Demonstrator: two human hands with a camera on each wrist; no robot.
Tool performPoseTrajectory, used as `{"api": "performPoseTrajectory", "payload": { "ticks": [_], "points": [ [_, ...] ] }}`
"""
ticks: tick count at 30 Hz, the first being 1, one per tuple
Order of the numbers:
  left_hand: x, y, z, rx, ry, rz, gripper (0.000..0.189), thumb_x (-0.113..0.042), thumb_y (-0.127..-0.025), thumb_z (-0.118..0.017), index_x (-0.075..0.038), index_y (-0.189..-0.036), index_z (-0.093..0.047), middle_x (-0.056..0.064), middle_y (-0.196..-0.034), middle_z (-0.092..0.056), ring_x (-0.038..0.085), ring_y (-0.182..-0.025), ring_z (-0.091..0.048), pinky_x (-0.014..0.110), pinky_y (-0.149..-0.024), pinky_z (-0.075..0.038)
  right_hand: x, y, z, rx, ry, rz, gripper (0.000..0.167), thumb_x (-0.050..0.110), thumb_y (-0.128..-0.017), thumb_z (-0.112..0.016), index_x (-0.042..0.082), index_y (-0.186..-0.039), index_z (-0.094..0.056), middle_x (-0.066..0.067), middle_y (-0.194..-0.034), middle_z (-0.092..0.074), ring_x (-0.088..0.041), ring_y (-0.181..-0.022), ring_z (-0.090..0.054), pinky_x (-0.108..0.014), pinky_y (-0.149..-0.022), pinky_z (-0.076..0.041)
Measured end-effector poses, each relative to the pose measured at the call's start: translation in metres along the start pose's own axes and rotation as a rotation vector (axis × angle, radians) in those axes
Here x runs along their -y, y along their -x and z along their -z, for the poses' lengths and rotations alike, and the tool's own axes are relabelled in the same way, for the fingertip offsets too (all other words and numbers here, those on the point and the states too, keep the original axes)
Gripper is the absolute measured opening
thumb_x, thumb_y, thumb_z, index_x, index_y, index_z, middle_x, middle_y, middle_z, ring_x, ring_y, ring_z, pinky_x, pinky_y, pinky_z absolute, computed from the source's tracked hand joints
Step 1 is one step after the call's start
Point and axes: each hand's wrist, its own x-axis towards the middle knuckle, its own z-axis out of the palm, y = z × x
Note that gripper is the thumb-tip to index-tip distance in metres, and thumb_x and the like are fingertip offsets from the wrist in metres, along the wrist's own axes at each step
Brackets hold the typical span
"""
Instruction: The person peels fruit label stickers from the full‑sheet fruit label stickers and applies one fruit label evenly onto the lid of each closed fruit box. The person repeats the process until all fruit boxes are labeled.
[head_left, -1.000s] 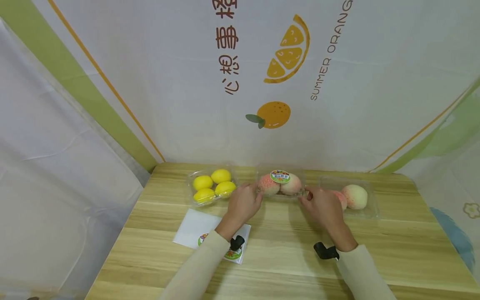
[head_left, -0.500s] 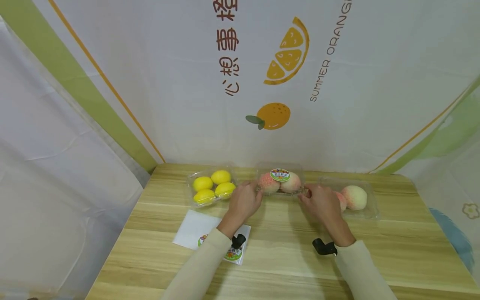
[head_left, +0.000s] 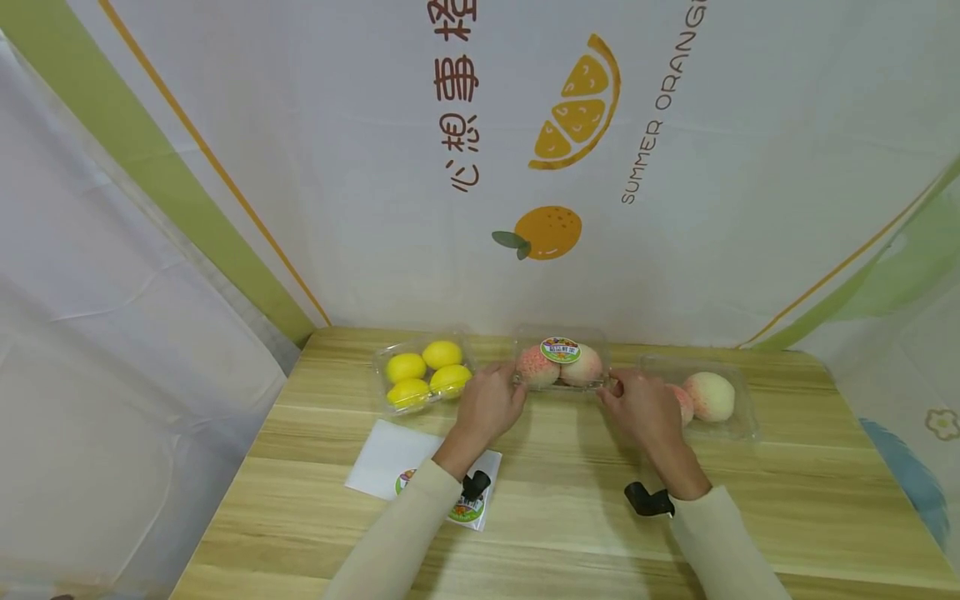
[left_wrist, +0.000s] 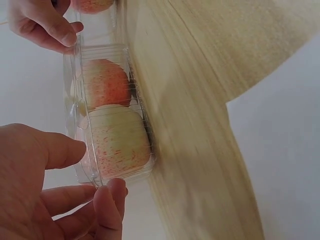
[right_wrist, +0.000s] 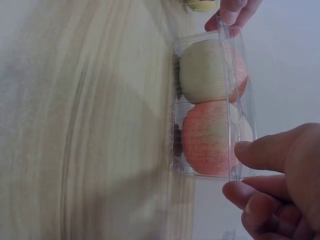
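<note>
At a wooden table (head_left: 562, 508), left hand (head_left: 487, 404) and right hand (head_left: 645, 408) pinch opposite ends of a clear box (head_left: 558, 388) between thumbs and fingers — two peaches (head_left: 537, 368) inside.

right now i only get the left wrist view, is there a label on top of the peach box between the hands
Observer: Yes, the head view shows an oval label on top of the peach box.
Operator: ok and what's on the far side of the left hand, away from that box
Observer: A clear container with four yellow fruits in it.
Operator: any more labels lying about
Observer: Yes, the head view shows stickers on a white sheet, partly hidden by the left sleeve.
</note>
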Motion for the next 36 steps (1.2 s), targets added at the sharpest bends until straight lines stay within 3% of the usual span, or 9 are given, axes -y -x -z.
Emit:
{"api": "performPoseTrajectory", "payload": {
  "ticks": [4,9,15,18,23,28,32,36],
  "points": [
    [0.000,0.001,0.000,-0.014,0.021,-0.004,0.041,-0.017,-0.102,-0.075,0.002,-0.139,-0.073,0.020,-0.121,-0.079,0.036,-0.106,-0.078,0.049,-0.084,-0.065,0.000,0.001,-0.001,-0.024,0.001,0.000,0.028,0.020,-0.097,-0.084,0.001,-0.117,-0.081,-0.001,-0.079,-0.069,-0.016,-0.058,-0.054,-0.034,-0.048,-0.044],
    [-0.001,0.005,0.005,-0.023,0.077,0.010,0.043,-0.017,-0.100,-0.076,0.003,-0.138,-0.074,0.022,-0.126,-0.077,0.038,-0.111,-0.076,0.051,-0.085,-0.065,-0.001,0.004,-0.001,-0.063,-0.013,0.009,0.034,0.021,-0.097,-0.085,-0.001,-0.121,-0.080,-0.005,-0.085,-0.074,-0.017,-0.060,-0.058,-0.036,-0.050,-0.047],
    [0.004,0.015,0.005,-0.113,0.107,-0.029,0.042,-0.023,-0.101,-0.076,0.002,-0.134,-0.076,0.019,-0.123,-0.078,0.036,-0.111,-0.076,0.053,-0.083,-0.065,0.000,0.011,0.001,-0.133,-0.070,0.004,0.035,0.020,-0.095,-0.086,-0.001,-0.123,-0.080,-0.007,-0.089,-0.076,-0.017,-0.062,-0.060,-0.037,-0.051,-0.047],
    [0.000,0.025,0.016,-0.112,0.146,-0.009,0.043,-0.023,-0.101,-0.076,0.004,-0.134,-0.075,0.020,-0.127,-0.076,0.034,-0.103,-0.077,0.051,-0.083,-0.064,0.004,0.015,0.001,-0.186,-0.110,0.021,0.031,0.015,-0.093,-0.086,-0.001,-0.119,-0.080,-0.008,-0.088,-0.076,-0.016,-0.059,-0.058,-0.036,-0.049,-0.046],
    [-0.004,0.043,0.035,-0.098,0.213,0.050,0.041,-0.021,-0.101,-0.078,0.003,-0.135,-0.074,0.018,-0.136,-0.073,0.021,-0.080,-0.074,0.033,-0.064,-0.060,0.017,0.020,0.002,-0.225,-0.189,0.057,0.023,0.009,-0.091,-0.084,-0.002,-0.111,-0.081,-0.010,-0.086,-0.075,-0.011,-0.054,-0.052,-0.032,-0.050,-0.044],
    [-0.003,0.063,0.054,-0.150,0.228,0.088,0.040,-0.022,-0.099,-0.080,-0.003,-0.134,-0.076,0.011,-0.129,-0.077,0.018,-0.081,-0.073,0.026,-0.061,-0.054,0.035,0.024,0.000,-0.226,-0.247,0.096,0.015,0.005,-0.090,-0.080,0.002,-0.104,-0.080,-0.005,-0.083,-0.073,-0.010,-0.058,-0.054,-0.031,-0.054,-0.046],
    [0.005,0.079,0.065,-0.203,0.236,0.105,0.037,-0.021,-0.098,-0.080,-0.005,-0.132,-0.078,0.006,-0.121,-0.078,0.021,-0.081,-0.072,0.025,-0.056,-0.051,0.052,0.025,-0.007,-0.215,-0.286,0.132,0.016,0.004,-0.089,-0.084,0.004,-0.105,-0.081,-0.001,-0.083,-0.072,-0.009,-0.061,-0.058,-0.029,-0.056,-0.048],
    [0.021,0.093,0.071,-0.251,0.226,0.138,0.033,-0.018,-0.097,-0.081,-0.006,-0.127,-0.079,0.006,-0.114,-0.079,0.020,-0.073,-0.070,0.025,-0.050,-0.047,0.068,0.023,-0.014,-0.155,-0.318,0.131,0.019,0.009,-0.091,-0.087,0.004,-0.109,-0.082,0.002,-0.084,-0.073,-0.010,-0.065,-0.061,-0.031,-0.059,-0.051]
  ]
}}
